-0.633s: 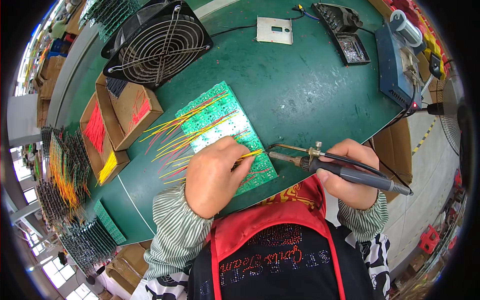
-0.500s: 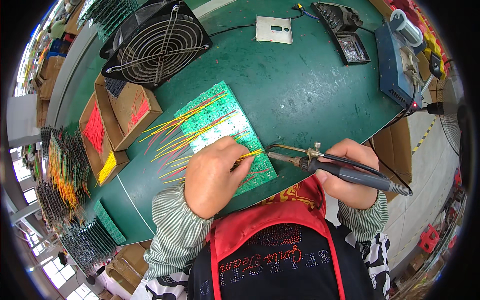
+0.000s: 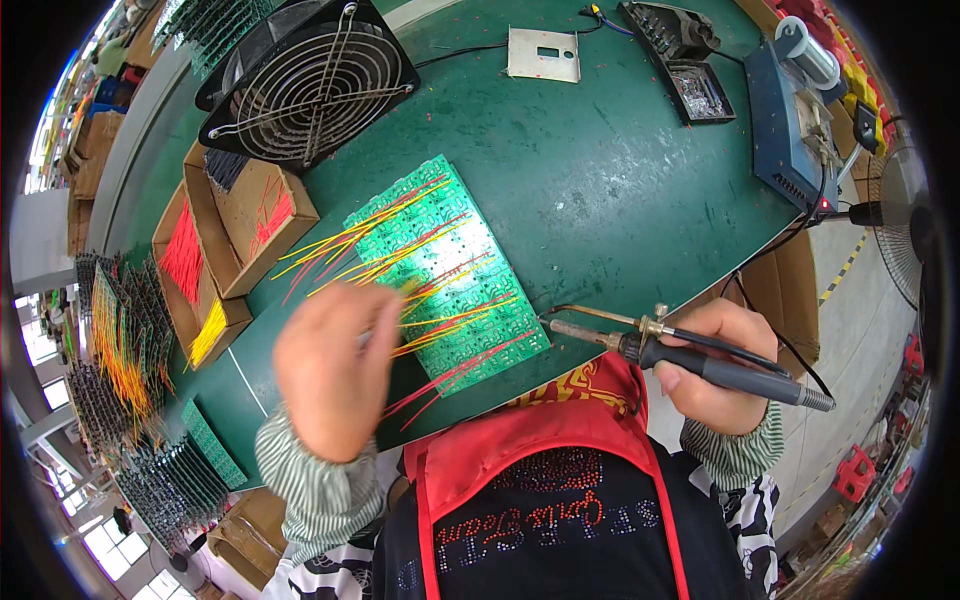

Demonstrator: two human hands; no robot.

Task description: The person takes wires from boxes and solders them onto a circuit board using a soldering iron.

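Observation:
My right hand (image 3: 722,362) is wrapped round the dark grey handle of a soldering iron (image 3: 735,375). A thin metal solder-feed tube runs above its shaft, and the tip is beside the lower right edge of a green circuit board panel (image 3: 485,260). Rows of red and yellow wires (image 3: 395,215) lie across that panel, with their loose ends trailing off to the left. My left hand (image 3: 335,365) hovers left of the panel over some wire ends. Motion smears its fingers, so whether it grips a wire does not show.
Left of the panel, a cardboard box (image 3: 228,275) holds red, yellow and dark wires. Behind it stands a black fan (image 3: 315,100). A blue soldering station (image 3: 785,130) with a solder reel is at the far right, near a black tray (image 3: 700,95). Wired boards (image 3: 125,340) stack up at far left.
My left hand has pulled back leftward from the panel's lower part, uncovering wires there. The soldering iron in my right hand has shifted slightly right and down.

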